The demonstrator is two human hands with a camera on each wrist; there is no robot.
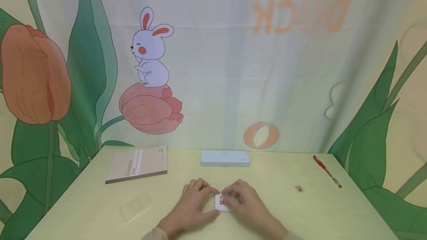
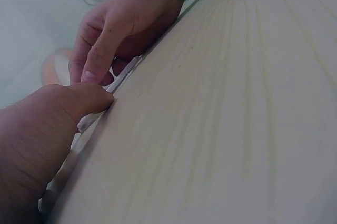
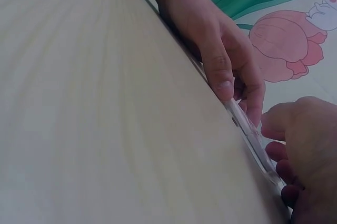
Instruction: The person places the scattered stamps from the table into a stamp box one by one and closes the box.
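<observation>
A small, flat white item (image 1: 219,207) with a reddish printed figure lies on the table between the two hands. The left hand (image 1: 191,206) grips its left end between thumb and fingers; in the left wrist view the left thumb rests against its edge. The right hand (image 1: 248,205) has its curled fingers and thumb on the printed face and right part, covering much of it. In the right wrist view the thin item (image 3: 254,142) is seen edge-on, the left hand (image 3: 216,45) at its far end and the right hand (image 3: 310,150) at its near end.
A notebook (image 1: 146,164) lies at the back left, with a clear case (image 1: 135,207) in front of it. A pale blue box (image 1: 225,158) stands at the back middle. To the right are a small square sticker (image 1: 299,189) and a red pen (image 1: 327,172). A printed curtain hangs behind.
</observation>
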